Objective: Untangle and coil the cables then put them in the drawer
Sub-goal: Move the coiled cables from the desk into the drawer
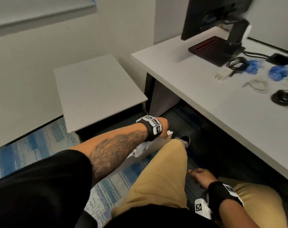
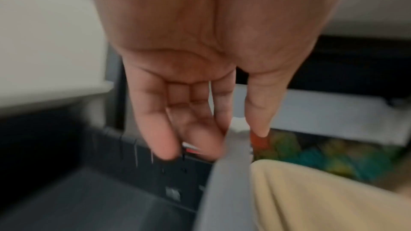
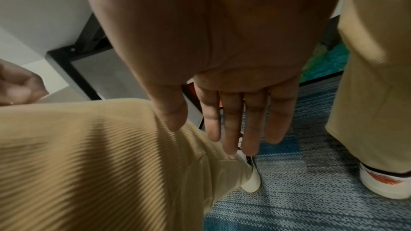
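Several coiled cables lie on the white desk (image 1: 189,96) at the right: a black coil (image 1: 283,99), a white coil (image 1: 258,84), blue bundles (image 1: 253,68) and a black cable with a white plug (image 1: 235,65). My left hand (image 1: 163,127) reaches down to the pulled-out drawer and grips the top edge of its grey front (image 1: 149,150). In the blurred left wrist view the fingers (image 2: 169,129) hang inside and the thumb (image 2: 258,111) outside the front (image 2: 229,182), over the dark drawer floor (image 2: 100,199). My right hand (image 1: 199,176) hangs between my knees, fingers (image 3: 231,126) straight, holding nothing.
A low grey cabinet (image 1: 98,89) stands left of the desk, above the drawer. A monitor (image 1: 214,17) on a dark stand base (image 1: 210,50) sits at the desk's back. My tan-trousered knees (image 1: 156,178) and shoes (image 3: 251,182) crowd the blue carpet (image 1: 33,150).
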Action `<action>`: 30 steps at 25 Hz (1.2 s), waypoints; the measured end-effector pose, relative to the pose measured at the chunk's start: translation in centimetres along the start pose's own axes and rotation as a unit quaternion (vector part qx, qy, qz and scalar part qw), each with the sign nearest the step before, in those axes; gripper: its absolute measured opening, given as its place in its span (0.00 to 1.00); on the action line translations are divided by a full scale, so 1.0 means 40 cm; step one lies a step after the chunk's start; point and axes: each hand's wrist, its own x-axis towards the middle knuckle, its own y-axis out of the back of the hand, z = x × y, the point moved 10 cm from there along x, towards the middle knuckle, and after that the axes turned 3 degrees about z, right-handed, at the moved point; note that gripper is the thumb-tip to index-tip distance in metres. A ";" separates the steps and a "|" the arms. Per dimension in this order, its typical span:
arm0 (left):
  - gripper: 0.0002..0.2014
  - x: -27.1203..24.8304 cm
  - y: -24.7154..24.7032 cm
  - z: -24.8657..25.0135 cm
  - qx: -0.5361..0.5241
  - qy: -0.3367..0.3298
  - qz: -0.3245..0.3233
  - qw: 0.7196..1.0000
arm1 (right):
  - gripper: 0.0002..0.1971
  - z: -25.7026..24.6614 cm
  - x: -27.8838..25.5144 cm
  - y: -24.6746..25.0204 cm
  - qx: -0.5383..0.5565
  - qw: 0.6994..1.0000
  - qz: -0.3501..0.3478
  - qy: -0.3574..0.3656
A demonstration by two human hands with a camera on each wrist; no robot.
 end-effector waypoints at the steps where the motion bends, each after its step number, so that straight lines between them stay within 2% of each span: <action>1: 0.10 0.012 -0.018 0.018 0.055 -0.004 -0.001 0.998 | 0.15 0.003 -0.011 0.006 0.011 1.000 0.001 0.001; 4: 0.12 0.022 -0.066 0.075 0.109 -0.036 -0.019 0.993 | 0.11 0.047 -0.020 0.026 0.021 1.000 0.007 -0.018; 10: 0.18 -0.007 -0.132 0.173 0.128 -0.074 -0.065 0.987 | 0.15 0.148 -0.037 0.117 0.059 0.996 0.046 -0.044; 12: 0.17 -0.034 -0.099 0.184 0.145 -0.053 -0.102 0.983 | 0.16 0.173 -0.043 0.129 0.074 0.995 0.045 -0.046; 13: 0.18 -0.054 -0.039 0.195 0.140 -0.048 -0.099 0.984 | 0.15 0.185 -0.045 0.125 0.078 0.995 0.038 -0.049; 15: 0.20 -0.078 0.158 0.268 0.045 -0.073 -0.047 0.995 | 0.12 0.210 -0.052 0.126 0.096 0.993 0.020 -0.062; 16: 0.19 -0.090 0.291 0.319 -0.020 -0.097 0.010 0.995 | 0.10 0.217 -0.055 0.126 0.106 0.992 0.013 -0.071; 18: 0.15 -0.064 0.554 0.414 -0.091 -0.131 0.168 0.973 | 0.09 0.229 -0.059 0.118 0.115 0.990 0.004 -0.085; 20: 0.10 0.037 0.713 0.486 -0.084 -0.120 0.278 0.949 | 0.10 0.225 -0.048 0.121 0.129 0.989 0.011 -0.077; 21: 0.12 0.104 0.741 0.509 -0.051 -0.102 0.297 0.948 | 0.11 0.221 -0.043 0.124 0.139 0.987 0.018 -0.074; 22: 0.16 0.173 0.748 0.535 -0.017 -0.087 0.287 0.954 | 0.11 0.217 -0.039 0.134 0.150 0.986 0.023 -0.072; 24: 0.26 0.306 0.719 0.542 0.055 -0.052 0.230 0.970 | 0.10 0.215 -0.034 0.141 0.160 0.985 0.025 -0.067; 26: 0.31 0.418 0.698 0.523 0.114 -0.040 0.197 0.973 | 0.13 0.208 -0.037 0.146 0.143 0.988 0.015 -0.047; 28: 0.28 0.436 0.713 0.517 0.111 -0.027 0.208 0.972 | 0.14 0.209 -0.034 0.156 0.149 0.988 0.021 -0.038; 30: 0.20 0.351 0.739 0.512 0.080 -0.033 0.250 0.964 | 0.11 0.220 -0.034 0.155 0.158 0.986 0.027 -0.044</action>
